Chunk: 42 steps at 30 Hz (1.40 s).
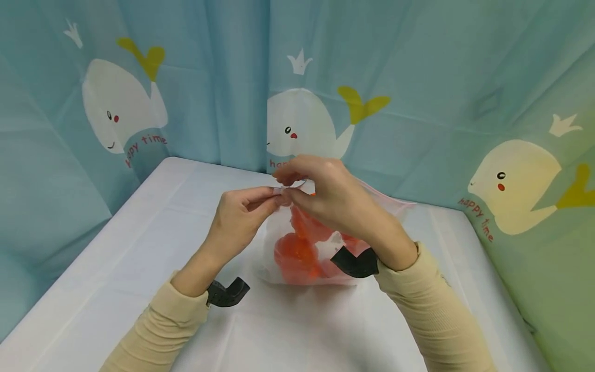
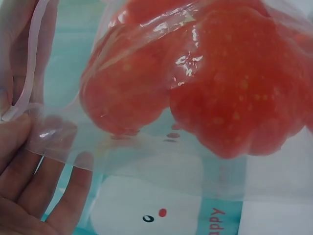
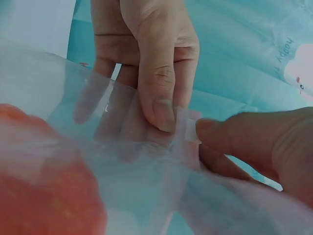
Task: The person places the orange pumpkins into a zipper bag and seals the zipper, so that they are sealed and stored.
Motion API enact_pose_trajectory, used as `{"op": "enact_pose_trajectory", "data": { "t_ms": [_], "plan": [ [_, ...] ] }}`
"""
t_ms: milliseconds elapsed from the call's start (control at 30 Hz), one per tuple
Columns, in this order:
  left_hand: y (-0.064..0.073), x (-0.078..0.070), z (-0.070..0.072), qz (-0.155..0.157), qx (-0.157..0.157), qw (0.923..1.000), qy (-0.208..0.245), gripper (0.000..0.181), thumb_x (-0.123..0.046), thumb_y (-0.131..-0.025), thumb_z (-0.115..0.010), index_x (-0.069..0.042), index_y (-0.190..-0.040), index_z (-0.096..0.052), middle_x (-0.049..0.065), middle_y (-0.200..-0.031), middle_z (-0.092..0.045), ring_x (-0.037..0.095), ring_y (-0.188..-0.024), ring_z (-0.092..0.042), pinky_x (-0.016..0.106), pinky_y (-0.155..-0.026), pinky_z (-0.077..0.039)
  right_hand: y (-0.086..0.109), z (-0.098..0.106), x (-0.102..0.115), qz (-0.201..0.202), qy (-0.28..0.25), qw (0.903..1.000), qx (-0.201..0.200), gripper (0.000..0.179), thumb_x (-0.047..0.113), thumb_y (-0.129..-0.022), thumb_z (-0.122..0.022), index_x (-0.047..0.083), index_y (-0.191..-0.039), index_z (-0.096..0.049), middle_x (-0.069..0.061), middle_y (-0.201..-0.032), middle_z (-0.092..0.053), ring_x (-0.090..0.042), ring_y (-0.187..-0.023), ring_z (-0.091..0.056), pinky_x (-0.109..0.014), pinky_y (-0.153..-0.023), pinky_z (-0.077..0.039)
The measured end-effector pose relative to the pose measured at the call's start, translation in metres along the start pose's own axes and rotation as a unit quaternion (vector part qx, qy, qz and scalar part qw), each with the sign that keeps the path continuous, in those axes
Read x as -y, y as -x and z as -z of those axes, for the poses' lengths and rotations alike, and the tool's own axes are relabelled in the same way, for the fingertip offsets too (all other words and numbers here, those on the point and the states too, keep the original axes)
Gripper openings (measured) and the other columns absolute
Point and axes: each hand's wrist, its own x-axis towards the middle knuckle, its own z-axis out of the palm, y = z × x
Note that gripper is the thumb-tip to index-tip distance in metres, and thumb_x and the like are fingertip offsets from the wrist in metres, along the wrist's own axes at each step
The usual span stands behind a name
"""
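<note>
A clear zip bag [image 1: 334, 244] with a pinkish top edge stands on the white table. Through its film show several lumpy, ribbed red things [image 2: 234, 83], tomato-like with pale specks. My left hand [image 1: 234, 222] pinches the bag's top corner between thumb and forefinger, its other fingers behind the film. Right beside it, the thumb and finger of my right hand [image 1: 332, 188] pinch the small whitish slider [image 3: 190, 129] at the end of the zip strip. Past the hands the bag's mouth edge stretches away to the right.
White cloth covers the table [image 1: 139, 243]. Blue-green curtains [image 1: 418, 77] printed with white whales stand along its back and both sides. A black wrist mount [image 1: 229, 293] sits at the left cuff, another black mount [image 1: 355, 262] at the right, overlapping the bag in the head view.
</note>
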Motion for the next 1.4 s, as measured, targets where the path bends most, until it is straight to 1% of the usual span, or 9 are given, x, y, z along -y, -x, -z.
{"op": "enact_pose_trajectory", "data": {
  "t_ms": [167,300,367,600,833,933,1033,1200,1400],
  "plan": [
    [0.001,0.0,-0.001,0.009,-0.014,0.9999,-0.004,0.016,-0.019,-0.092,-0.071,-0.013,-0.105,-0.079,0.002,-0.092,-0.077,0.014,-0.081,-0.068,0.022,-0.074,-0.055,-0.001,-0.003,-0.001,-0.011,-0.017,0.9998,-0.001,0.024,-0.005,-0.088,-0.066,0.008,-0.107,-0.072,-0.001,-0.104,-0.071,-0.009,-0.095,-0.067,-0.024,-0.089,-0.054],
    [0.002,0.001,-0.002,0.021,-0.02,0.9995,0.012,0.017,-0.019,-0.092,-0.071,-0.012,-0.105,-0.079,0.003,-0.093,-0.078,0.02,-0.088,-0.071,0.024,-0.08,-0.057,-0.001,-0.005,-0.001,-0.01,-0.009,0.9999,-0.008,0.022,-0.005,-0.088,-0.066,0.008,-0.104,-0.072,0.001,-0.1,-0.071,-0.008,-0.092,-0.067,-0.023,-0.087,-0.054],
    [0.002,0.0,-0.003,0.026,-0.024,0.9993,0.014,0.017,-0.021,-0.092,-0.071,-0.013,-0.105,-0.079,0.003,-0.093,-0.077,0.023,-0.087,-0.071,0.024,-0.079,-0.056,-0.002,-0.006,-0.001,-0.008,-0.009,0.9998,-0.014,0.021,-0.005,-0.088,-0.066,0.008,-0.104,-0.073,0.001,-0.099,-0.072,-0.008,-0.091,-0.067,-0.023,-0.086,-0.054],
    [0.002,0.002,-0.004,0.031,-0.038,0.9988,0.005,0.015,-0.02,-0.092,-0.071,-0.012,-0.102,-0.079,0.006,-0.091,-0.077,0.024,-0.073,-0.062,0.021,-0.068,-0.052,-0.005,-0.011,-0.001,0.003,-0.012,0.9996,-0.024,0.02,-0.005,-0.087,-0.067,0.007,-0.102,-0.073,0.0,-0.097,-0.072,-0.008,-0.09,-0.066,-0.022,-0.086,-0.054],
    [0.002,0.001,-0.003,0.033,-0.039,0.9987,-0.003,0.015,-0.022,-0.092,-0.071,-0.013,-0.102,-0.079,0.005,-0.09,-0.077,0.023,-0.073,-0.063,0.022,-0.067,-0.052,-0.005,-0.01,-0.001,0.013,0.003,0.9995,-0.028,0.018,-0.004,-0.087,-0.069,0.006,-0.101,-0.072,-0.002,-0.095,-0.072,-0.009,-0.087,-0.068,-0.022,-0.083,-0.055],
    [0.002,0.002,-0.003,0.029,-0.036,0.9989,0.01,0.016,-0.019,-0.093,-0.07,-0.011,-0.103,-0.079,0.006,-0.091,-0.077,0.022,-0.077,-0.069,0.022,-0.075,-0.056,-0.005,-0.009,-0.001,0.015,0.012,0.9994,-0.029,0.018,-0.005,-0.086,-0.068,0.006,-0.1,-0.072,-0.003,-0.095,-0.072,-0.01,-0.086,-0.069,-0.023,-0.082,-0.055],
    [0.002,0.003,-0.003,0.023,-0.028,0.9986,0.04,0.018,-0.015,-0.094,-0.067,-0.006,-0.107,-0.077,0.01,-0.096,-0.077,0.018,-0.082,-0.074,0.026,-0.082,-0.059,-0.004,-0.008,-0.001,0.015,0.019,0.9993,-0.027,0.018,-0.006,-0.086,-0.067,0.005,-0.1,-0.072,-0.003,-0.095,-0.072,-0.01,-0.085,-0.069,-0.023,-0.082,-0.055],
    [0.001,0.003,-0.003,0.009,-0.016,0.996,0.087,0.019,-0.012,-0.094,-0.067,-0.005,-0.109,-0.076,0.012,-0.1,-0.076,0.016,-0.086,-0.075,0.032,-0.08,-0.06,-0.002,-0.004,-0.002,0.006,0.015,0.9996,-0.021,0.018,-0.005,-0.087,-0.067,0.007,-0.101,-0.071,-0.001,-0.094,-0.072,-0.008,-0.085,-0.069,-0.023,-0.084,-0.055],
    [0.002,0.003,0.0,0.007,-0.014,0.9959,0.089,0.018,-0.015,-0.093,-0.068,-0.009,-0.107,-0.077,0.009,-0.1,-0.077,0.018,-0.086,-0.075,0.033,-0.08,-0.06,0.002,0.0,-0.004,-0.015,0.009,0.9997,-0.017,0.019,-0.003,-0.088,-0.066,0.01,-0.101,-0.071,0.002,-0.093,-0.07,-0.005,-0.086,-0.067,-0.022,-0.085,-0.055]
  ]
}}
